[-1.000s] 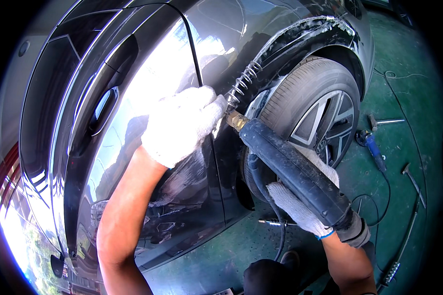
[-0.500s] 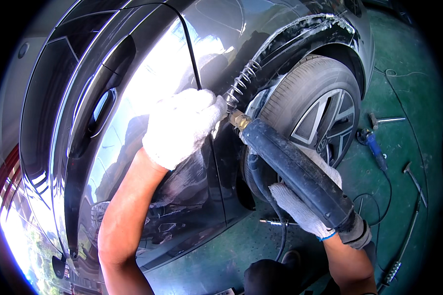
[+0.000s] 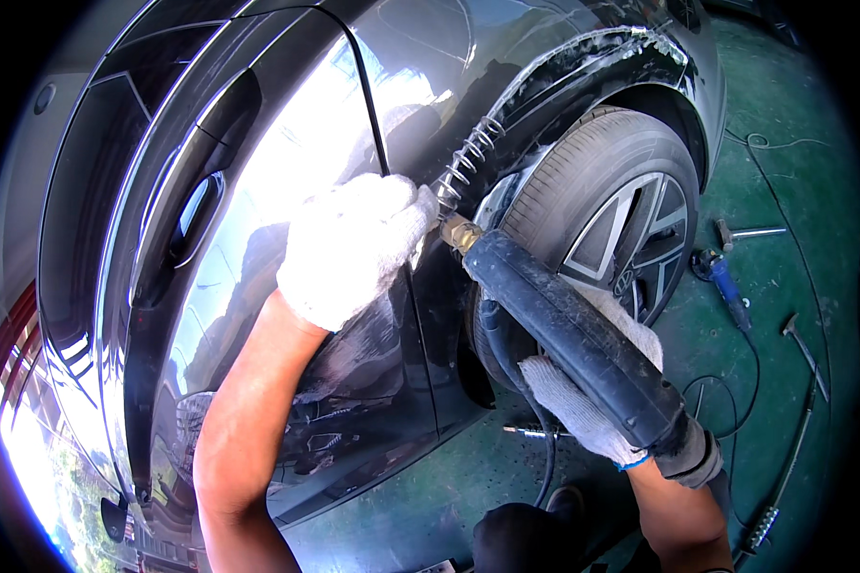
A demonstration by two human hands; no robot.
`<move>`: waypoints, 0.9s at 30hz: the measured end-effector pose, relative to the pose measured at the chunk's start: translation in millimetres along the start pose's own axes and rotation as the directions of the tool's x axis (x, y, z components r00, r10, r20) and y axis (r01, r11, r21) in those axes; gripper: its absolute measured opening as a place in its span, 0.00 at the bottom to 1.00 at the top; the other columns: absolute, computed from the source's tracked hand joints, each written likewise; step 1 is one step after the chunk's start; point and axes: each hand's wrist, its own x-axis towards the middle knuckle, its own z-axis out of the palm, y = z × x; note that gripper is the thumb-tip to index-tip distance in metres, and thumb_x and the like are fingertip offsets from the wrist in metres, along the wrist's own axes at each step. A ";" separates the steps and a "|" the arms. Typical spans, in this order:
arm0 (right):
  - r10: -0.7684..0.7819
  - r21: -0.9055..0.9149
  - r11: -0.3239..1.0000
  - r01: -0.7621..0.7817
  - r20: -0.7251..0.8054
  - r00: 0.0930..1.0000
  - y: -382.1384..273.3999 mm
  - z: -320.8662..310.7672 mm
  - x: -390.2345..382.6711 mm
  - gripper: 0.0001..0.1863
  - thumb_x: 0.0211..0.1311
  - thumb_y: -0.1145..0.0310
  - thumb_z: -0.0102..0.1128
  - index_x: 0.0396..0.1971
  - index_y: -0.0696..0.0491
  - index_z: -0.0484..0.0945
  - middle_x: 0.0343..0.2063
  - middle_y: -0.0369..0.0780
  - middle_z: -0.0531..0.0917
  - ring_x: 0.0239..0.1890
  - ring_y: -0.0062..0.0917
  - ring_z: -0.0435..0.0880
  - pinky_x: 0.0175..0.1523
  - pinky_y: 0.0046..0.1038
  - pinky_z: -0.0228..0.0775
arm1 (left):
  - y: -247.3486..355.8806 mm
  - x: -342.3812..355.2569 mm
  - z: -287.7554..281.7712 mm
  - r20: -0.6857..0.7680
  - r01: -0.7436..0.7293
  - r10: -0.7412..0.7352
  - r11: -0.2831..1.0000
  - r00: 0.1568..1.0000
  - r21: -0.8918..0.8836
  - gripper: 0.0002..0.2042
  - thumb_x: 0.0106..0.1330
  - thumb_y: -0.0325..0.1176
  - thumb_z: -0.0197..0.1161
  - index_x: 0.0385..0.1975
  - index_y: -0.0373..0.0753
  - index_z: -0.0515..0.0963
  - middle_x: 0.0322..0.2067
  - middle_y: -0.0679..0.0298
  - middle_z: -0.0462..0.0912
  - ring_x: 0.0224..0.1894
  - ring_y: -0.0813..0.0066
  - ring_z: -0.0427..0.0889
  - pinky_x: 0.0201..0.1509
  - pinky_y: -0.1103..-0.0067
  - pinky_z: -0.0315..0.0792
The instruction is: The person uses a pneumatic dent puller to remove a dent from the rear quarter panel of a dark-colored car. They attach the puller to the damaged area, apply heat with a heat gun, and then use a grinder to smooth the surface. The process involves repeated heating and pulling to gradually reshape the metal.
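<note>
A head-worn fisheye looks down from close at the car [image 3: 420,119]

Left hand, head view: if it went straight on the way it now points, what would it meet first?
Most likely the coiled metal wire by the car panel, just up and right of the left hand; depth is unclear, so they may already touch.

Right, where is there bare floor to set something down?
Bare green floor shows beyond the thin looped cable at upper right, and between the glossy dark-grey car and the dark-trousered knee. It's crowded right of the grey rubber tyre: blue-bodied grinder, silver-handled hammer, black cord.
</note>
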 end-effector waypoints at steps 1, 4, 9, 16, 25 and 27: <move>-0.005 -0.015 1.000 0.005 0.005 1.000 -0.8 0.7 -0.1 0.25 0.58 0.80 0.67 0.58 0.63 0.74 0.44 0.43 0.85 0.44 0.24 0.87 0.51 0.26 0.81 | -0.9 -2.5 2.2 0.001 0.002 -0.002 1.000 1.000 0.006 0.14 0.54 0.30 0.64 0.42 0.41 0.82 0.32 0.63 0.80 0.34 0.63 0.83 0.34 0.70 0.77; -0.016 -0.045 0.999 0.016 0.011 1.000 -1.7 -0.2 0.8 0.25 0.58 0.79 0.67 0.57 0.63 0.74 0.44 0.44 0.85 0.44 0.25 0.87 0.51 0.26 0.81 | -1.3 -3.7 3.4 0.013 0.016 -0.016 1.000 1.000 0.013 0.14 0.54 0.30 0.63 0.42 0.42 0.82 0.33 0.64 0.79 0.36 0.64 0.82 0.34 0.70 0.76; -0.024 -0.069 0.997 0.026 0.018 1.000 -2.9 -1.4 -0.5 0.26 0.58 0.79 0.68 0.57 0.63 0.74 0.44 0.44 0.85 0.44 0.26 0.87 0.51 0.27 0.81 | 0.1 -4.1 6.3 -0.002 0.016 -0.016 1.000 1.000 0.006 0.14 0.54 0.31 0.63 0.41 0.42 0.82 0.33 0.64 0.79 0.35 0.64 0.82 0.35 0.70 0.76; -0.053 -0.085 0.995 0.054 0.018 0.998 -5.8 0.3 1.4 0.26 0.58 0.78 0.68 0.57 0.63 0.74 0.45 0.45 0.85 0.45 0.27 0.87 0.52 0.28 0.80 | 1.8 0.9 4.2 -0.066 -0.017 0.018 1.000 0.998 0.021 0.12 0.56 0.31 0.63 0.41 0.42 0.81 0.31 0.65 0.79 0.33 0.65 0.81 0.34 0.69 0.76; 0.313 0.144 0.948 -0.283 -0.260 0.913 -28.5 -16.0 -37.7 0.31 0.51 0.83 0.71 0.58 0.61 0.73 0.46 0.44 0.85 0.42 0.22 0.85 0.48 0.26 0.79 | 32.3 -29.7 -4.9 -0.247 0.285 -0.334 0.934 0.909 -0.216 0.11 0.58 0.31 0.71 0.41 0.42 0.82 0.28 0.63 0.80 0.30 0.64 0.82 0.32 0.71 0.76; 0.422 0.260 0.898 -0.355 -0.279 0.863 -28.6 -27.9 -51.8 0.32 0.54 0.85 0.69 0.61 0.58 0.72 0.50 0.44 0.83 0.43 0.20 0.83 0.45 0.25 0.79 | 62.9 -46.0 -8.5 -0.211 0.384 -0.434 0.892 0.876 -0.239 0.13 0.56 0.29 0.73 0.41 0.41 0.83 0.29 0.62 0.81 0.30 0.63 0.83 0.32 0.71 0.76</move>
